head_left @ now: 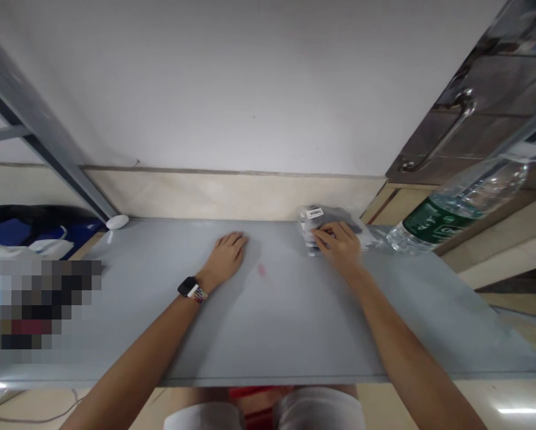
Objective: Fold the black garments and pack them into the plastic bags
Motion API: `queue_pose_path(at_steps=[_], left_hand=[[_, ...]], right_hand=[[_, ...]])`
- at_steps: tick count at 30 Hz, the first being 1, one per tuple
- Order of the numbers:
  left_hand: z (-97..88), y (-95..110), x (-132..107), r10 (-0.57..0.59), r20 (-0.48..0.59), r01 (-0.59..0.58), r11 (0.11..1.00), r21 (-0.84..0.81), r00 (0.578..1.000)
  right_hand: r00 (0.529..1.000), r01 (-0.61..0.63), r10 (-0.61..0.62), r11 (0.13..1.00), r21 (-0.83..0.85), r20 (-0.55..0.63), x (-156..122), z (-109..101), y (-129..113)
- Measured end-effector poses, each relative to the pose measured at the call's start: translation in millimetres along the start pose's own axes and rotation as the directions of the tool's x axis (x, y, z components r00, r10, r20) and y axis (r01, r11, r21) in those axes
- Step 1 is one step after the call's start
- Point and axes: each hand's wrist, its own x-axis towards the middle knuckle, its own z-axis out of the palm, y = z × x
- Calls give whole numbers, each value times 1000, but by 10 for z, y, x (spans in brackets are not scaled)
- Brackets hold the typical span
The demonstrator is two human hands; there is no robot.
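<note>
My left hand [227, 257] lies palm down on the grey table, fingers stretched out and holding nothing. A watch with a patterned band [193, 289] is on that wrist. Toward the back right of the table is a small stack of clear plastic packets [311, 226] with dark contents and a white barcode label. My right hand [338, 245] rests over the stack, its thumb and fingers closed at the edge of a packet. What the packets contain is hard to make out, and the hand covers part of them.
A large water bottle with a green label [442, 221] stands right of the packets. At the back left corner sits a white round object [117, 222] beside a metal frame post [62, 143]. A wall [250, 89] closes off the back. The table's left end is partly pixelated.
</note>
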Motion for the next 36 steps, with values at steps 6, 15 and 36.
queue_pose_path(at_steps=[6, 15, 36], left_hand=[[13, -5, 1, 19, -20, -18, 1000, 11, 1000], [86, -30, 5, 31, -72, -32, 999, -12, 997], [-450, 844, -169, 382, -585, -571, 802, -175, 716]], right_hand=[[996, 21, -19, 1000, 20, -83, 52, -66, -41], [937, -43, 74, 994, 98, -342, 222, -322, -150], [945, 219, -131, 934, 281, -300, 277, -411, -1276]])
